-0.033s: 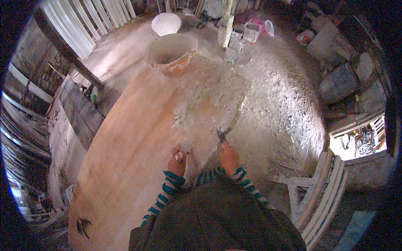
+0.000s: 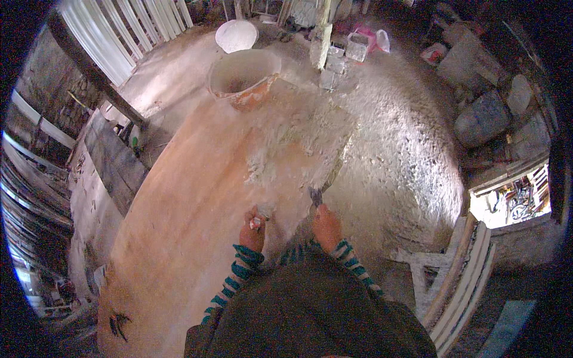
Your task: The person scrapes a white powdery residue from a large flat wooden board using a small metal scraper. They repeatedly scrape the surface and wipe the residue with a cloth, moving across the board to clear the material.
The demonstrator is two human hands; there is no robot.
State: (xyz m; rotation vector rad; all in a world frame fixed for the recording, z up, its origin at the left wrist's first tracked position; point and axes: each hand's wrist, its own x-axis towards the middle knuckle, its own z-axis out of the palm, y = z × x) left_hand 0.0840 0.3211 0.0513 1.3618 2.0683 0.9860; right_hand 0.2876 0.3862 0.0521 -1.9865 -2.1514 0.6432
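Note:
My right hand [image 2: 327,228] is closed round the handle of a small tool, whose dark, flat, scraper-like blade [image 2: 316,196] touches or hovers just over the surface. Close by, my left hand [image 2: 253,230] is closed on a tool with a pale handle end [image 2: 256,223] showing. A greyish flat part [image 2: 266,211] sticks out beside its fingers; the tool's exact kind is unclear. Both hands are over a broad orange-brown, dusty surface [image 2: 185,197]. Wet-looking grey clay or mortar [image 2: 259,164] is smeared across it ahead of my hands, bordering a rough grey area [image 2: 400,155].
Beyond my hands stands a wide-mouthed orange clay rim [image 2: 253,96], with a white round basin [image 2: 237,36] behind. Grey blocks [image 2: 332,71] sit by a post [image 2: 321,45]. A wooden frame [image 2: 456,274] is at lower right, a barrel [image 2: 483,119] at far right.

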